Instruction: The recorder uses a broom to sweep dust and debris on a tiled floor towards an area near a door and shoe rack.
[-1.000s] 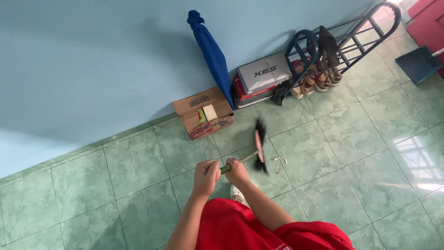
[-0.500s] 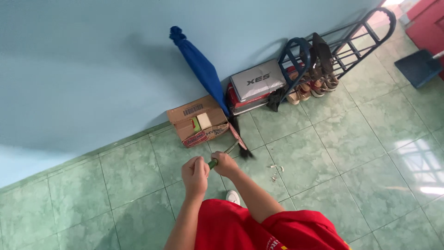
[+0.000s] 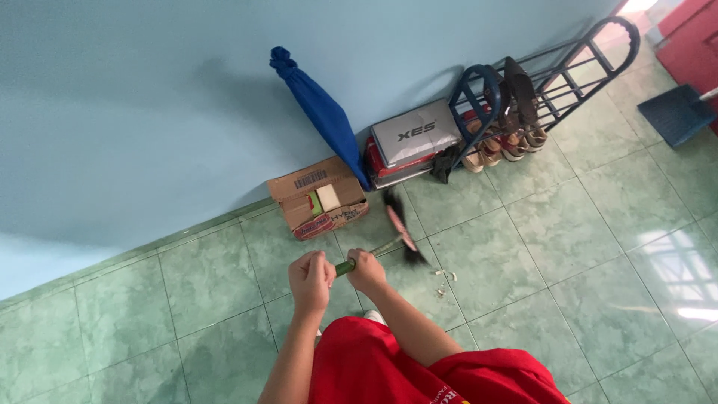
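Both hands were closed around the broom's green handle: the left hand [image 3: 310, 275] nearer the end, the right hand [image 3: 366, 270] just beyond it toward the head. The broom [image 3: 381, 243] looked light and stiff in the shaft, with soft dark bristles that would bend against the tiled floor [image 3: 568, 232]; the handle was the natural grip. Its head [image 3: 402, 228] lay far of the hands, just right of a cardboard box [image 3: 318, 198]. Pale scraps [image 3: 445, 278] lay near on the right; a folded blue umbrella [image 3: 318, 112] leaned on the wall.
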